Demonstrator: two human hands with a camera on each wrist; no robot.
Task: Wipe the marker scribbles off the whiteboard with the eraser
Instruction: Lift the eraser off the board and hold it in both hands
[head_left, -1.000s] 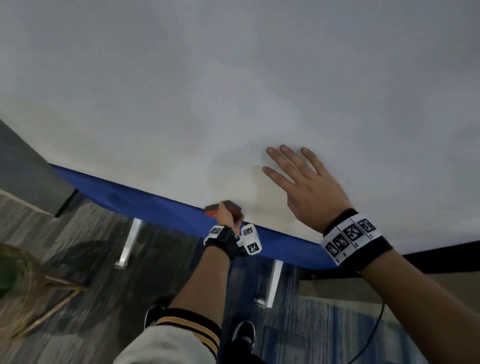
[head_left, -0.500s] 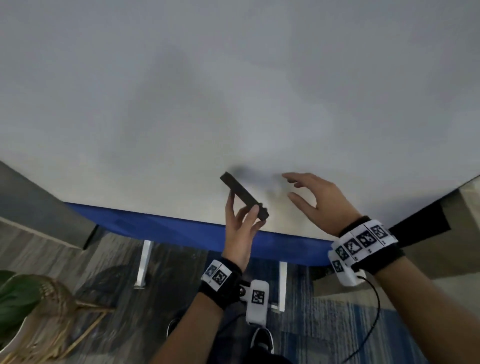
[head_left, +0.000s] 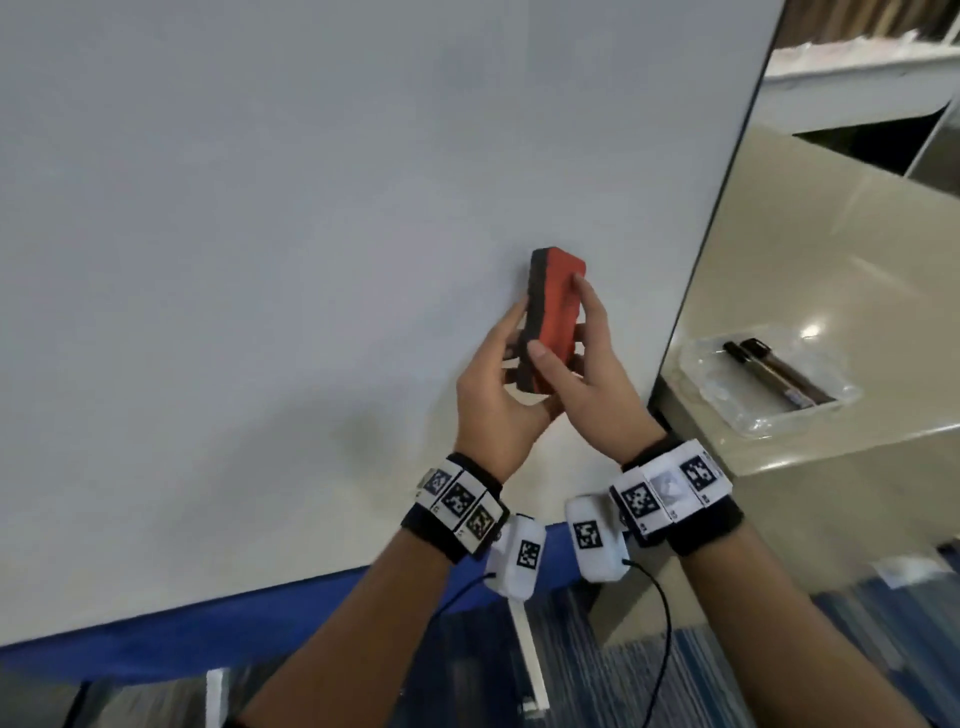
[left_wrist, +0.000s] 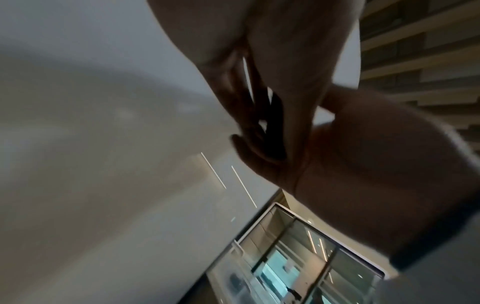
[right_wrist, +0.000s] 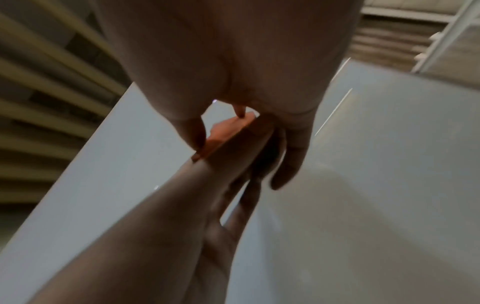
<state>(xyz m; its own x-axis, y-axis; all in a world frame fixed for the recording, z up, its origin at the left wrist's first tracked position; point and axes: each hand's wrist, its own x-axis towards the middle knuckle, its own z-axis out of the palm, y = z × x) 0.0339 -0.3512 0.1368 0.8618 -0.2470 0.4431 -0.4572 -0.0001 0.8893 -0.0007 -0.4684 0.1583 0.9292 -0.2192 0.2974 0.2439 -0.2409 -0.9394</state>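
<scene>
The red eraser (head_left: 557, 306) with black felt on its left side stands upright in front of the whiteboard (head_left: 260, 260), held by both hands. My left hand (head_left: 493, 379) grips it from the left and below, fingers along the felt side. My right hand (head_left: 592, 358) pinches it, index finger high on the red face and thumb lower down. In the right wrist view a strip of the red eraser (right_wrist: 228, 131) shows between the fingers. The left wrist view shows only dark fingers against the whiteboard (left_wrist: 103, 164). No marker strokes show on the visible part of the board.
A beige counter (head_left: 831, 260) stands right of the board's edge, with a clear plastic tray (head_left: 769, 384) holding two markers. The board's blue bottom rail (head_left: 260, 623) and a white leg (head_left: 530, 660) stand over blue carpet.
My left hand lifted the eraser from the bottom rail up in front of the board. My right hand left the board and took hold of it too. The view swung right.
</scene>
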